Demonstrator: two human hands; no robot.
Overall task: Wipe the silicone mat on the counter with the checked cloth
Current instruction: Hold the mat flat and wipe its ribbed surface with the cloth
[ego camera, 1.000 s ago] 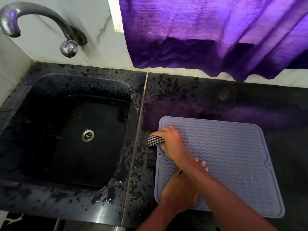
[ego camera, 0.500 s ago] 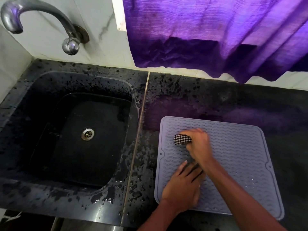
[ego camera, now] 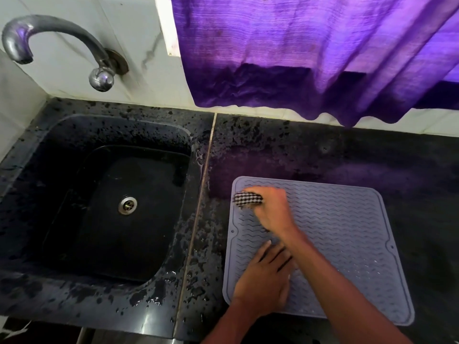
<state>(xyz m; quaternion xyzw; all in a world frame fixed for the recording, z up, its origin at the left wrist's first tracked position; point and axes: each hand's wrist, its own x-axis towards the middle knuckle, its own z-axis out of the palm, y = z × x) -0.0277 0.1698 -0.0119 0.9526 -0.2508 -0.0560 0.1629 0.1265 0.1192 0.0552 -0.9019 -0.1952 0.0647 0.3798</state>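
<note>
A grey-blue silicone mat [ego camera: 347,239] with wavy ridges lies on the black counter, right of the sink. My right hand [ego camera: 270,209] grips a bunched black-and-white checked cloth [ego camera: 247,198] and presses it on the mat's far left corner. Only the cloth's left end shows beyond my fingers. My left hand [ego camera: 263,279] lies flat on the mat's near left part, fingers spread, holding it down. My right forearm crosses over the left hand's fingertips.
A black sink [ego camera: 109,207] with a metal drain [ego camera: 127,205] sits to the left, under a curved metal tap [ego camera: 57,45]. The counter [ego camera: 372,157] around the sink is wet with droplets. A purple curtain [ego camera: 310,58] hangs over the back wall.
My right hand slid the cloth rightwards from the mat's left edge, then back left and farther away to the far left corner. My left hand stayed pressed on the mat.
</note>
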